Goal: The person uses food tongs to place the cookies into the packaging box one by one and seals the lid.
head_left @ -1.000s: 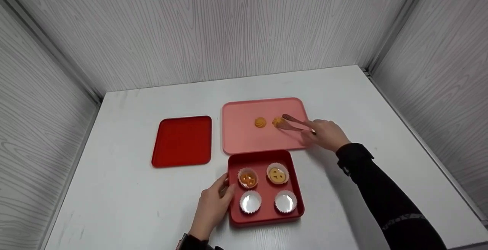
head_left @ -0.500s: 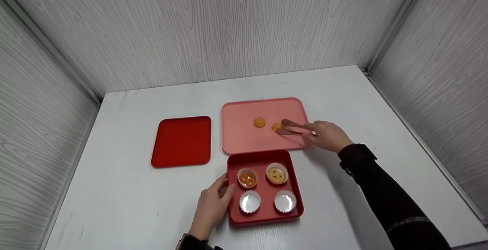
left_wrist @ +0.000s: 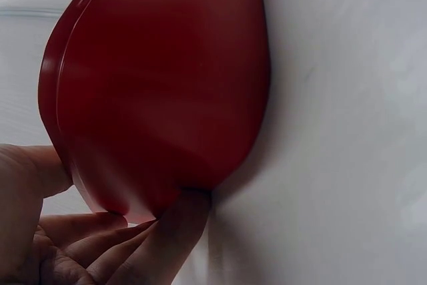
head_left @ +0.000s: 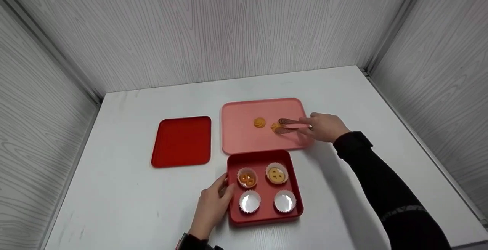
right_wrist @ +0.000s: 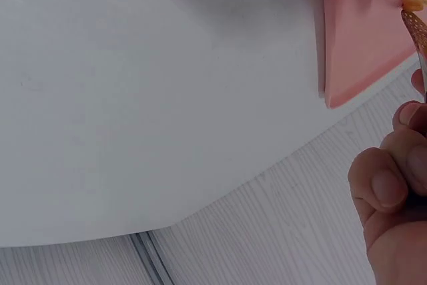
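Observation:
In the head view my right hand [head_left: 325, 127] holds small copper-coloured tongs [head_left: 288, 121] with dotted ends over the pink tray [head_left: 244, 141]. The tong ends stand either side of a golden swirl cookie [head_left: 274, 127], partly hidden by them. Left of it on the tray lies a second swirl cookie [head_left: 259, 122]. My left hand [head_left: 213, 204] holds the left side of a square red box [head_left: 265, 219]; the left wrist view shows fingers [left_wrist: 177, 231] against its outer wall. Inside stand white paper cups, one with a pretzel-shaped cookie [head_left: 248, 179], one with a round holed cookie [head_left: 276, 175].
In the box's near row are two empty paper cups [head_left: 250, 202]. A flat red tray or lid [head_left: 182, 141] lies left of the pink tray. Pale wood-grain panels [head_left: 236, 29] stand behind and beside the white table [head_left: 114, 196].
The tongs have turned and shifted slightly left around the right-hand swirl cookie, their ends now lying nearly level. My right hand moved a little up. The left hand and box stay essentially in place.

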The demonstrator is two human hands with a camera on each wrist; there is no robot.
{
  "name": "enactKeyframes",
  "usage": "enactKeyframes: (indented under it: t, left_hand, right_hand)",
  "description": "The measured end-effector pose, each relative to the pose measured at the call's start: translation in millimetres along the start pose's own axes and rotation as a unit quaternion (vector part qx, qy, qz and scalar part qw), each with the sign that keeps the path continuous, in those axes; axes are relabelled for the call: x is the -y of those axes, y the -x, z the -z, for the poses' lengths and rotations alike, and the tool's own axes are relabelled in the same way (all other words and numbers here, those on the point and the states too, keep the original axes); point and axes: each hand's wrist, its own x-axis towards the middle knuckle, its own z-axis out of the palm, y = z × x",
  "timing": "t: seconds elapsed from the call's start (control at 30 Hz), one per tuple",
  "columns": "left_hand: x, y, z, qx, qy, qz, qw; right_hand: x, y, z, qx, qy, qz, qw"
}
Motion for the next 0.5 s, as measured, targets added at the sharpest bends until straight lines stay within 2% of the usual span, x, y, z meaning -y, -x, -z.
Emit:
enactKeyframes:
  t: [0.13,0.33,0.5]
  left_hand:
    - [0.4,-0.1,0.7,-0.001,-0.001,-0.005,1.0000]
    - [0.1,-1.8,-0.1,-0.003,-0.003,0.009,1.0000]
    - [-1.1,-1.7,-0.5,-0.002,0.003,0.015,0.9999]
  right_hand:
    - [2.5,-4.8,4.5,0.001,0.013,0.012,0.9998]
    - [0.9,-9.8,2.8,0.000,0.011,0.030,0.9995]
    - [-2.6,-9.1,-3.2,-0.003,-0.017,0.035,0.9992]
